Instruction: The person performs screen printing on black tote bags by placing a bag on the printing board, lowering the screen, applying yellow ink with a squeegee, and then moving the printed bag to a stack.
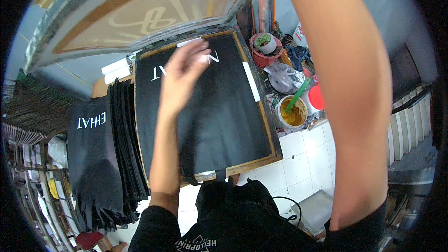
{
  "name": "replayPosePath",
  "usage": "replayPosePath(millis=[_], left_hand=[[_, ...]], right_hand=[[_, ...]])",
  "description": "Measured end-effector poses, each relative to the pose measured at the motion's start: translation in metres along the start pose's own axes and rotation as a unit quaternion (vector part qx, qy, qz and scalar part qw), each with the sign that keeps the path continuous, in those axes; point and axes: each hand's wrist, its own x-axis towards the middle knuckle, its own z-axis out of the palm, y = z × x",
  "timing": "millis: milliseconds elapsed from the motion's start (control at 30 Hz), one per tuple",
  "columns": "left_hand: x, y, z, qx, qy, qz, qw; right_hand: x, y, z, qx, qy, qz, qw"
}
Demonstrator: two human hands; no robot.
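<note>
The left hand (183, 72) is over the far part of a black bag (224, 116), covering some of its white letters. Its grip is loosely wide, fingers apart and a little bent, with nothing seen in it; blur leaves it unclear whether the fingertips touch the cloth. The right arm (350, 88) reaches up and far, and the right hand is out of view beyond the far edge, beside the screen's right corner, so I cannot tell how its grip stands.

The bag lies flat on a board (274, 159) with a wooden rim, its straps (220, 174) at the near edge. A white strip (251, 81) lies along the bag's right side. The framed screen (140, 21) stands tilted up over the far left, pale curved shapes showing on it.

Just left of the board hangs a thick pile of black bags (88, 135), the outer one with white letters. Two white rolls (116, 70) lie beyond the pile. To the right of the board stand a tub (291, 112) of yellow-brown paste with a green stick (297, 95) leaning in it, a red-lidded jar (316, 97) just beside, and, farther off, a red pot (264, 59) with a white cup (267, 44) in it.
</note>
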Motion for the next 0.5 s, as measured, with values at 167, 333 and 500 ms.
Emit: replayPosePath(millis=[167,333,500], left_hand=[[-0.082,0.084,-0.087,-0.068,0.130,0.104,0.984],[-0.209,0.091,-0.106,-0.050,0.127,-0.081,0.987],[-0.306,0.034,-0.064,-0.301,0.220,-0.351,0.859]], right_hand=[[-0.101,-0.024,0.005,0.086,-0.107,0.024,0.990],[-0.225,-0.045,0.026,0.034,-0.077,0.006,0.996],[-0.326,-0.037,0.070,0.125,-0.141,0.055,0.981]])
